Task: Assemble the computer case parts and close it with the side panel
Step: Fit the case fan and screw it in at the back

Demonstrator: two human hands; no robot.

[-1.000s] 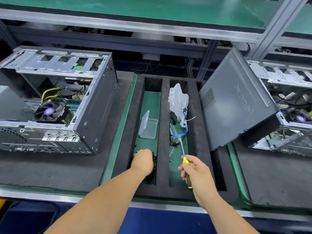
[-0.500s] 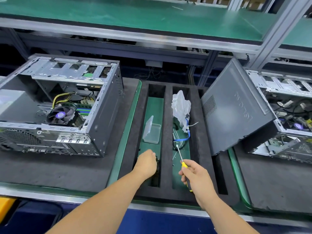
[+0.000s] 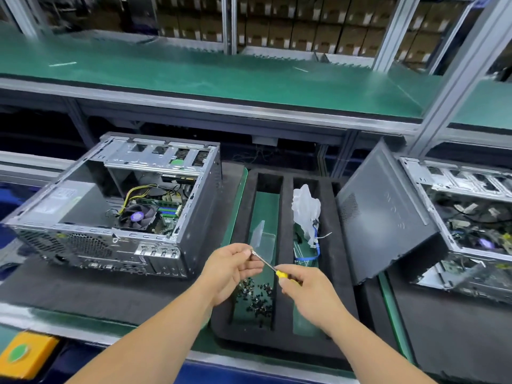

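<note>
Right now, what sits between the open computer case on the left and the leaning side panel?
Head view: the black foam tray, with a clear plastic box, loose screws and a plastic bag in its slots.

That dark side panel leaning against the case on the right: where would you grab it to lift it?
Probably by the raised top edge of the side panel, coming from above and the left. It stands tilted, its upper right part resting on the right case and its lower edge down by the foam tray, so the top edge and left face are free, while the back is blocked.
</note>
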